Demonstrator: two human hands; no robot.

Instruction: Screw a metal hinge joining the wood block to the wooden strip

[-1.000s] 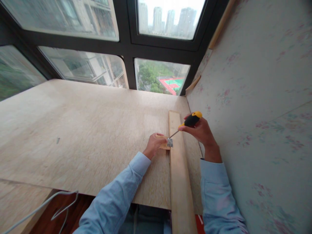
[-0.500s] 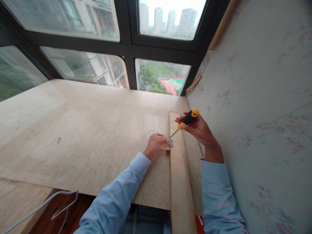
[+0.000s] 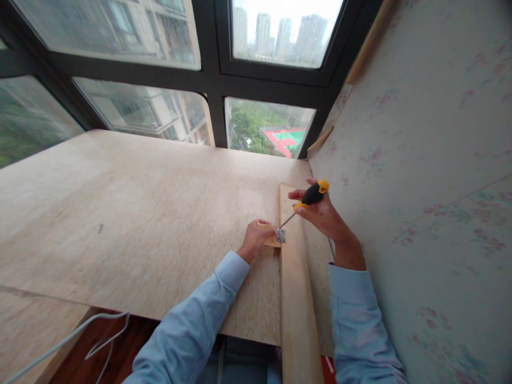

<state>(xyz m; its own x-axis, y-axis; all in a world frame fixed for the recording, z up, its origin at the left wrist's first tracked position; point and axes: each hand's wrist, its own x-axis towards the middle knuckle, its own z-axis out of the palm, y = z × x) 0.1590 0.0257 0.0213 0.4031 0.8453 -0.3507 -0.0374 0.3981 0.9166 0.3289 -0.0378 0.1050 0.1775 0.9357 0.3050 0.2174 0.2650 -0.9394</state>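
My right hand (image 3: 322, 213) grips a black and yellow screwdriver (image 3: 313, 194), tilted with its shaft running down to the left. The tip meets the left side of a small metal hinge (image 3: 280, 236). That hinge spans a small wooden block (image 3: 272, 241) and a long wooden board (image 3: 298, 298). My left hand (image 3: 254, 238) is closed on the small block, holding it against the board's left edge. The fingertips of the left hand are partly hidden. Some right fingers are lifted off the handle.
The beige stone-patterned countertop (image 3: 160, 213) carries a few small screws (image 3: 100, 228) on the left. A white cable (image 3: 72, 336) loops past the front edge at lower left. Floral wallpaper (image 3: 432, 176) rises close on the right, and dark-framed windows (image 3: 218, 80) stand behind.
My right fingers have shifted on the screwdriver handle, with one more raised. The tip stays at the hinge, and the left hand keeps its hold. The view has shifted slightly.
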